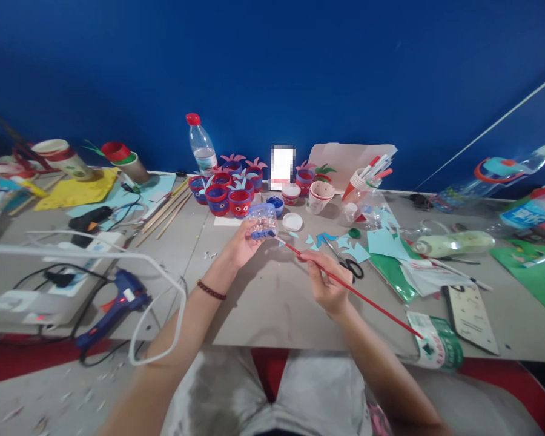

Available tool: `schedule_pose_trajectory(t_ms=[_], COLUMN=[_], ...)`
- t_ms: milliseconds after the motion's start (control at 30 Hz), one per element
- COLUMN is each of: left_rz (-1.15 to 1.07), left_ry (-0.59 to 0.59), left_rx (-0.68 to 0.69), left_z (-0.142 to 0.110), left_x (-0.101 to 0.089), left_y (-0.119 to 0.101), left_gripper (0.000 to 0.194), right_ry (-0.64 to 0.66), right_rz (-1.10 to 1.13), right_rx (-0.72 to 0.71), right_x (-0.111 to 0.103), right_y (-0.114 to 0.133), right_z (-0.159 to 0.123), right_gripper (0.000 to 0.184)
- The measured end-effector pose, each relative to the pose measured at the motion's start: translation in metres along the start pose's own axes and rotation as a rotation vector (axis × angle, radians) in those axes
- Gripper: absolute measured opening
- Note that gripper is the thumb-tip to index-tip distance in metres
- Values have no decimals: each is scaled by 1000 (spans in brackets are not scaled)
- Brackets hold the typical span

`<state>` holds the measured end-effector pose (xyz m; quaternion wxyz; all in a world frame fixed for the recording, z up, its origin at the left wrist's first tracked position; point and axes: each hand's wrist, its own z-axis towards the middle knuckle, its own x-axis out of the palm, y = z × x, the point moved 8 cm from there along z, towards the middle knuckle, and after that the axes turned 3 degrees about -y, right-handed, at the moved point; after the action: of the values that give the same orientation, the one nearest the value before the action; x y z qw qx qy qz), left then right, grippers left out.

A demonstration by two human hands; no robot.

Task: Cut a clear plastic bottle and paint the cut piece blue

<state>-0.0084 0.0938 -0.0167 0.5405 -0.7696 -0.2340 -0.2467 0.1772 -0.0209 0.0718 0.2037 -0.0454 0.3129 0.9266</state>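
Some fingers of the left hand (244, 245) are hiding behind the clear plastic cup (266, 224) they are gripping, and I cannot tell whether the tip of the red-handled brush (367, 301) is touching the cup's dark blue band or lying just in front of it. A pixelated white rectangle (282, 166) is standing by the blue wall (272, 72), its content unreadable. At the far left and right, things are blurring and running out of view, among them a bottle with coloured beads (463, 192). Both forearms are leaving at the bottom edge. The left one, wearing a dark bracelet (211, 290), is reaching forward and inward, holding the cup above the table (272, 297), just in front of the blue paint pot (275, 204). The right hand (327, 286) is closing around the brush handle, thumb and fingers pinching it, while the long end is slanting back over the forearm toward a green-and-white packet (438, 342). Painted cups (217, 198) are crowding behind the left hand, partly covering one another
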Motion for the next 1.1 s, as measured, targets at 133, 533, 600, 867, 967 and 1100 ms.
schedule_pose_trajectory(t_ms=[133, 533, 600, 867, 967, 1100], left_rz=[3, 120, 120, 115, 124, 111], left_ry=[6, 59, 63, 76, 85, 89], left_rx=[-14, 37, 32, 29, 32, 22], left_z=[1, 1, 1, 0, -1, -1], left_x=[-1, 0, 0, 2, 3, 5], left_y=[0, -1, -1, -3, -5, -6], left_gripper=[21, 23, 24, 26, 26, 27], right_ry=[-34, -35, -46, -58, -75, -89], right_rz=[17, 276, 262, 179, 175, 173], right_rx=[23, 304, 305, 320, 318, 313], right_x=[-4, 5, 4, -2, -4, -6], right_y=[0, -27, -27, -31, -31, -29], right_z=[3, -6, -5, -2, -1, 2], right_gripper=[18, 14, 15, 20, 20, 19])
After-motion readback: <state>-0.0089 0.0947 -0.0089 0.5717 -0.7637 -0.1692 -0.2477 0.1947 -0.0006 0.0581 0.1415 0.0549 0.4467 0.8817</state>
